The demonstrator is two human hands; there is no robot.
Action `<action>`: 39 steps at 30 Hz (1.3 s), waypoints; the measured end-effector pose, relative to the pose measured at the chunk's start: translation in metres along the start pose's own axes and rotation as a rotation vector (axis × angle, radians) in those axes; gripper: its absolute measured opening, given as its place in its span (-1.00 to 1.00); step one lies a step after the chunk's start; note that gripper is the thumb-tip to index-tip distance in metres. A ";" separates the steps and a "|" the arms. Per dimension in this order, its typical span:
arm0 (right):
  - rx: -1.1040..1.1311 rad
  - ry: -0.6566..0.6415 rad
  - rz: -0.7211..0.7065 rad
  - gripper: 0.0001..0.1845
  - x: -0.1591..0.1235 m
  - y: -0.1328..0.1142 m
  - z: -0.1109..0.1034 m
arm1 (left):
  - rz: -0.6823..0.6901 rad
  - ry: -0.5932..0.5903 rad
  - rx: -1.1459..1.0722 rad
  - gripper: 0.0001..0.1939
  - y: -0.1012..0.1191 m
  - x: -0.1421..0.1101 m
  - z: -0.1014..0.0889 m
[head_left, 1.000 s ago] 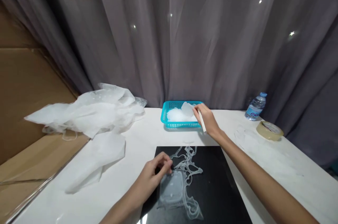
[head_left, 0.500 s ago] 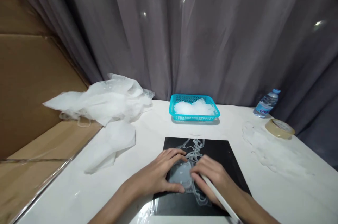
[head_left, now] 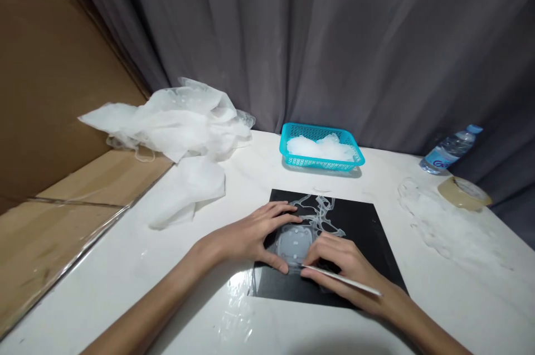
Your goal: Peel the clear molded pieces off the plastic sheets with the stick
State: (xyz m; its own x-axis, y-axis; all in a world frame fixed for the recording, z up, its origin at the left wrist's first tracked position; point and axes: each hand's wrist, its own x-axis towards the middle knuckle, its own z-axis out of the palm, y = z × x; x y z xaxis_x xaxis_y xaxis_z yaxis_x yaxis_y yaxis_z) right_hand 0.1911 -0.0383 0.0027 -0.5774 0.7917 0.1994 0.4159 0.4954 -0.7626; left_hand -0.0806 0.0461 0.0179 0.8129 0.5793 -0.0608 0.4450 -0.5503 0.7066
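Note:
A flat translucent piece [head_left: 295, 243] with rounded corners and small round marks lies on a black mat [head_left: 374, 252]. My left hand [head_left: 263, 235] is open, fingers and thumb spread around the piece's left side and touching its edges. My right hand [head_left: 345, 263] is closed on a slim white pen-shaped tool [head_left: 351, 281]. The tool's fine tip points left, at the lower right edge of the piece. Behind the piece, thin curly clear offcuts [head_left: 321, 213] lie on the mat. My right fingers hide part of the piece's right side.
At the back stands a turquoise basket [head_left: 321, 164] holding white translucent pieces. Crumpled white plastic sheets [head_left: 184, 126] lie at left beside a cardboard box [head_left: 67, 82]. To the right are a water bottle [head_left: 450, 151], a tape roll [head_left: 465, 193] and clear scraps [head_left: 443, 227].
My right hand has turned the tool from steeply slanted to nearly level, its tip now showing at the piece's lower edge. The whole view has shifted and tilted slightly.

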 end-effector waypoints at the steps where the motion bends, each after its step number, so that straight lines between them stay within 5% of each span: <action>1: -0.008 -0.011 -0.013 -0.85 0.000 -0.001 0.001 | 0.003 0.000 0.004 -0.12 0.000 0.000 0.001; 13: -0.091 -0.008 -0.085 -0.86 0.001 0.000 0.005 | -0.007 -0.001 0.009 -0.12 0.002 0.001 0.005; 20: -0.309 0.030 -0.267 -0.84 0.004 0.001 0.013 | -0.003 -0.030 0.009 -0.12 0.002 0.004 0.005; 32: -0.594 0.048 -0.365 -0.84 0.000 0.008 0.020 | -0.023 -0.098 -0.021 -0.06 -0.005 0.005 0.006; 39: -0.739 0.052 -0.288 -0.75 0.002 0.005 0.031 | -0.056 -0.122 0.003 0.04 -0.007 0.005 0.006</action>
State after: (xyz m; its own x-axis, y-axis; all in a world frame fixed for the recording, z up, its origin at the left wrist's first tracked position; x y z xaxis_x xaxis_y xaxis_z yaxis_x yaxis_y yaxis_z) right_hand 0.1696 -0.0455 -0.0196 -0.7074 0.6032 0.3685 0.6244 0.7776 -0.0743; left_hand -0.0771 0.0494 0.0087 0.8262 0.5317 -0.1861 0.4924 -0.5211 0.6972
